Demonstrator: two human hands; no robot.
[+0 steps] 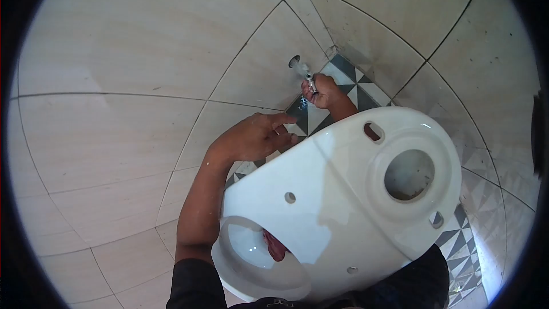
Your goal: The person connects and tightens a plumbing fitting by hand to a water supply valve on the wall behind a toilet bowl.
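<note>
A large white ceramic toilet lies across the person's lap, with a round hole at its right part and smaller holes around. Beyond its far edge my right hand is closed around a small metal valve near a hole in the wall. My left hand is at the toilet's left far edge, fingers apart and pointing right, holding nothing. Part of the right forearm is hidden behind the ceramic. A dark red cloth-like thing shows inside the bowl opening.
Beige wall tiles rise at the left and back, meeting in a corner beyond the valve. Grey and white triangle-patterned floor tiles show beyond the toilet and at the lower right. A dark object stands at the right edge.
</note>
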